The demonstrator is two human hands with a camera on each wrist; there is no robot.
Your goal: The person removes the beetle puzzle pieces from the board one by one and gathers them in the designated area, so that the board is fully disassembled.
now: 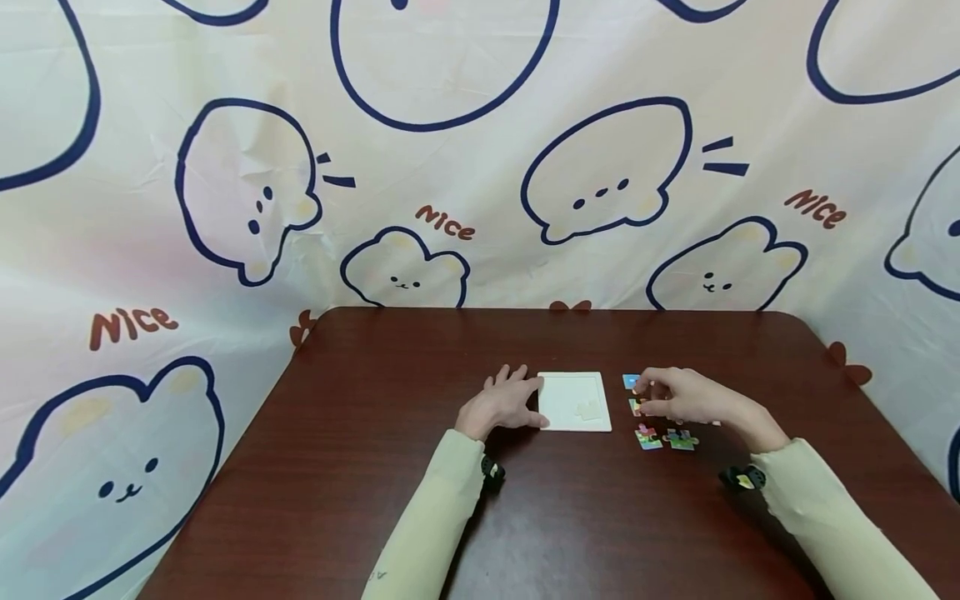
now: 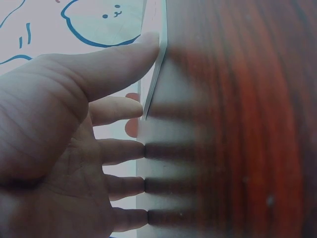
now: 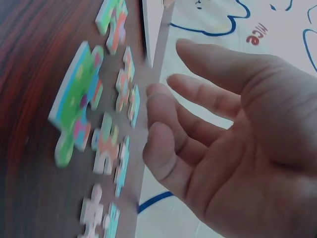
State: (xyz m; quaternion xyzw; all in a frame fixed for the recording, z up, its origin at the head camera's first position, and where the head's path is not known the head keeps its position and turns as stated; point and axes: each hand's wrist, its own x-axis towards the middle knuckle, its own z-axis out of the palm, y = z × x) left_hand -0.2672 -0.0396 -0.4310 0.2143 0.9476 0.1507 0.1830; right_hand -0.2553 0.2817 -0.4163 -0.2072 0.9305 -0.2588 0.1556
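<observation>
A white puzzle tray [image 1: 566, 390] lies flat on the table, a pale patch showing near its lower right. My left hand [image 1: 501, 402] rests at the tray's left side with fairly straight, spread fingers. In the left wrist view, its thumb [image 2: 119, 67] touches the tray's edge. My right hand [image 1: 686, 394] hovers over several jigsaw pieces to the right of the tray. Its fingers are loosely bent, and the right wrist view shows nothing between them and the thumb. Among the pieces are a green one [image 3: 79, 94] and a pink-and-green one [image 1: 648, 438]. The hand hides some pieces in the head view.
The dark brown wooden table [image 1: 360, 500] extends around the tray and pieces. Behind it hangs a pale cloth [image 1: 487, 175] printed with cartoon bears. A dark band with a small device sits at each wrist, over light sleeves [image 1: 431, 517].
</observation>
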